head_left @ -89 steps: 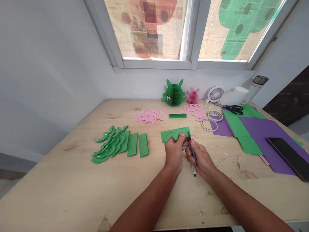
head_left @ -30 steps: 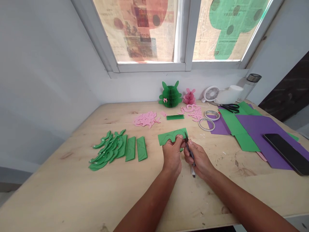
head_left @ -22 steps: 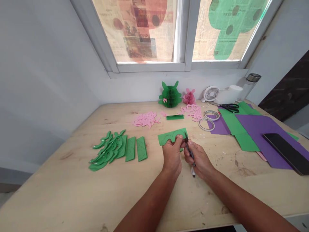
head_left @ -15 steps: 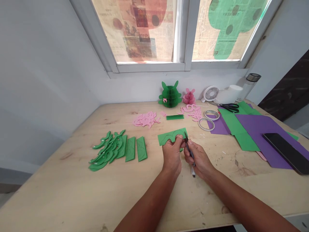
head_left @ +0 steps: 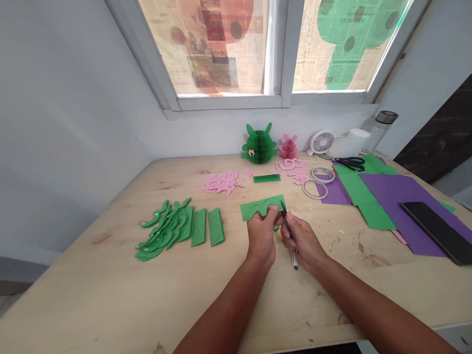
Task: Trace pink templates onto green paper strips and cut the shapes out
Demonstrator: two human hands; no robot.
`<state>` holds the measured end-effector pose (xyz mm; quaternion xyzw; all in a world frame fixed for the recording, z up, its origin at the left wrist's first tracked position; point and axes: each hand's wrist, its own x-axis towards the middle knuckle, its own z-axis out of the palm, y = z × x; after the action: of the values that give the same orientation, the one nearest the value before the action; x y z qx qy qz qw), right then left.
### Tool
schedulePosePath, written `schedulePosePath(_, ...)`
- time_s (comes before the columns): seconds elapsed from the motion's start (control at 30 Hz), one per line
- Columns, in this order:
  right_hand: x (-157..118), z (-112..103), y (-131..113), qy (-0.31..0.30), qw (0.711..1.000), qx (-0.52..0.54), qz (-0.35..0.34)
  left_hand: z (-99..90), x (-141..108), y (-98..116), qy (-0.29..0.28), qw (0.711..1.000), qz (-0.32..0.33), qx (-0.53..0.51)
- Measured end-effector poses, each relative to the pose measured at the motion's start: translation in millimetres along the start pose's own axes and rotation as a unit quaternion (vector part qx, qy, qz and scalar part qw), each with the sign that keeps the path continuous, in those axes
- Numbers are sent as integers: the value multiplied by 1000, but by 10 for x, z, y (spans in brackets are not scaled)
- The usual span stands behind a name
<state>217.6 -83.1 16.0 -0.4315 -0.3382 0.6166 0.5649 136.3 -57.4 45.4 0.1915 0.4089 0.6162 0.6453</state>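
Observation:
Over the middle of the table, my left hand [head_left: 262,236] is closed on the lower edge of a folded green paper strip [head_left: 254,208] with a wavy line drawn on it. My right hand [head_left: 300,241] is closed round a slim dark cutting tool [head_left: 292,233]. Its black pointed tip meets the strip's right end; whether it is a knife or scissors I cannot tell. Below the right hand, a white-and-black pen-like stick [head_left: 294,260] partly shows. To the left lie several marked green strips [head_left: 216,227] beside a pile of wavy green cut-outs [head_left: 162,231].
Pink cut-outs [head_left: 223,182], a folded green strip [head_left: 267,179] and tape rolls [head_left: 314,189] lie farther back. Green and pink paper figures [head_left: 259,147] stand by the wall near a fan [head_left: 322,142]. Black scissors [head_left: 350,163], purple sheets [head_left: 409,211] and a phone [head_left: 438,231] are at right.
Both hands keep almost the same pose. The paper strip has shifted very slightly within the view, and the tool's dark tip looks narrower against its right end.

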Motion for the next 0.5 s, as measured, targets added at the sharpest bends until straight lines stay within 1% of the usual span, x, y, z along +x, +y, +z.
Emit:
schedulePosePath(0.2, -6, 5, -16, 3, 1000, 0, 7, -9, 5, 5, -2, 1000, -3, 2)
schedulePosePath(0.33, -8, 6, -12, 2, 1000, 0, 8, -13, 11, 5, -14, 1000, 2, 8)
schedulePosePath(0.5, -3, -3, 0, 1, 1000, 3, 9, -20, 20, 1, -12, 1000, 2, 7)
